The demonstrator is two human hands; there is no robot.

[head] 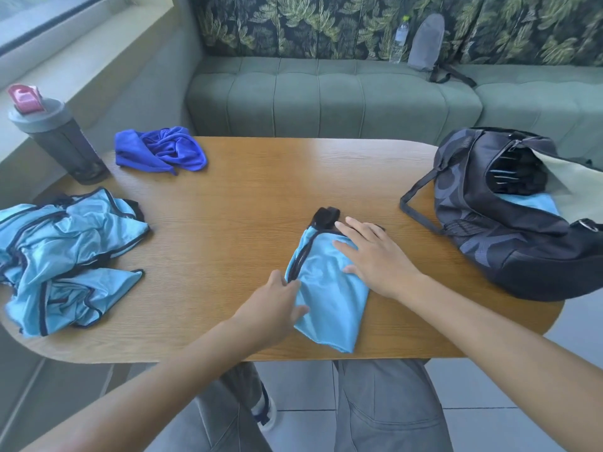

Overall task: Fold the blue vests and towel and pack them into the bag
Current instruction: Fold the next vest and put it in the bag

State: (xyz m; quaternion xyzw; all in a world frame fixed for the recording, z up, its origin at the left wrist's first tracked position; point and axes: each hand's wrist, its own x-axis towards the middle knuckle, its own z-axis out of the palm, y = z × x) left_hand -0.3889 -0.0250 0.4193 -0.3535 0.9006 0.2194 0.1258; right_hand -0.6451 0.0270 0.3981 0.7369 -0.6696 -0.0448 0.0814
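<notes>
Mid-fold on one vest (329,295), lying near the front edge of the table (261,190), already narrowed to a long strip with its black trim bunched at the far end. Right hand (375,259) flat on the strip's right side, fingers straight, pressing rather than gripping. Left hand (277,301) at the strip's left edge, fingers curled toward the dark seam; pinching the cloth or merely touching it, hard to tell from here.

Judged step: smoothing and tightening this fold before the last fold and the move to the bag (509,216). Bag at the right end of the table, mouth unzipped and facing this way, a patch of light blue cloth showing inside, so probably one vest packed already.

Still to do: a rumpled pile (68,256) of light blue vests at the left end, unfolded, and the towel (160,150), darker blue, crumpled at the far left near a shaker bottle (55,135).

Next move likely calls for folding the strip in half end to end, keeping the slippery cloth from sliding open, then lifting it with both hands and carrying it right into the bag mouth without losing the fold
</notes>
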